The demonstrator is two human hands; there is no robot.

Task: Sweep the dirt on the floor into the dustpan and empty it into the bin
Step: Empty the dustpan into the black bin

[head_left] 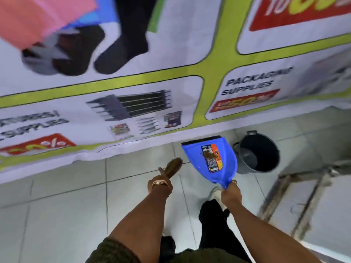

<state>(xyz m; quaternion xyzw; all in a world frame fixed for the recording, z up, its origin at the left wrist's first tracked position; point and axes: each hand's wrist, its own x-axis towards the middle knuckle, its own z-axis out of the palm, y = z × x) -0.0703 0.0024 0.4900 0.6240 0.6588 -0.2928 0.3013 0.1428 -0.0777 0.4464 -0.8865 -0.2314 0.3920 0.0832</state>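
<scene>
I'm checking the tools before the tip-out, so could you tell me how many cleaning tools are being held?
2. The blue dustpan, with dirt in it, is in the right hand beside the bin; the brush is in the left hand.

Single head-worn wide-angle view.
Looks steeply down, close over forearms, onto pale tiled floor (57, 215) and printed banner (114, 88).

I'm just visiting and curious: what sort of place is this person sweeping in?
Probably a shop or stockroom, though that is a guess. A large printed banner advertises "Packaging Supplies" with discount tags, the floor is pale tile, and a dark bin stands beside the blue dustpan.
</scene>
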